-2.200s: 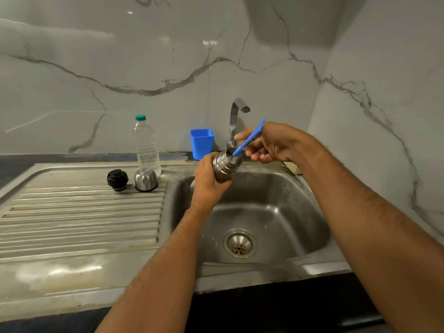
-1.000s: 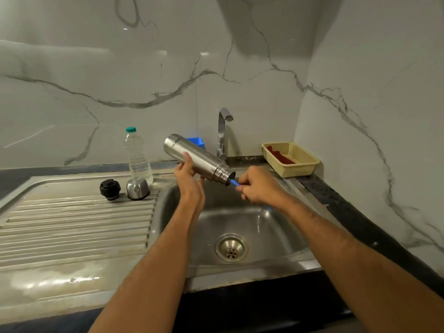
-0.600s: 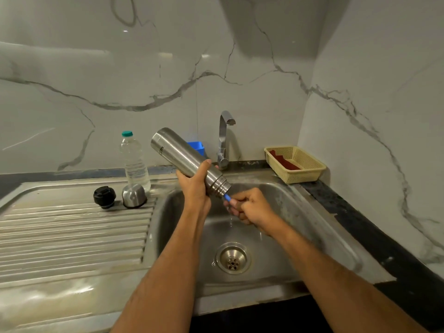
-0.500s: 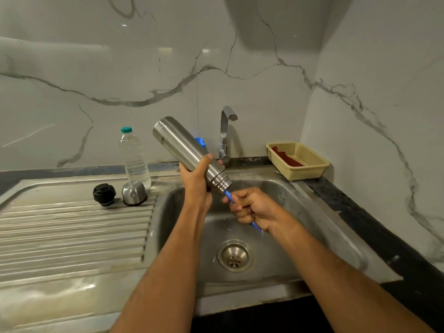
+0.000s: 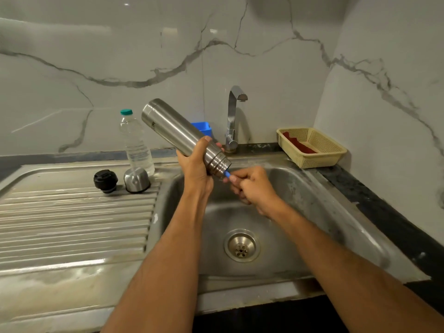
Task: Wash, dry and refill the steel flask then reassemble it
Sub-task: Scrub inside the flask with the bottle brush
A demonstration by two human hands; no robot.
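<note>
So that the brush can scrub inside, the left hand grips the flask tilted mouth-down over the sink while the right hand clenches the handle.

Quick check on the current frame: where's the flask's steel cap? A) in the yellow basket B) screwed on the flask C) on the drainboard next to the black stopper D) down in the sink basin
C: the steel cap stands on the drainboard just right of the black stopper, in front of the water bottle, while the flask is held open-mouthed over the sink.
</note>
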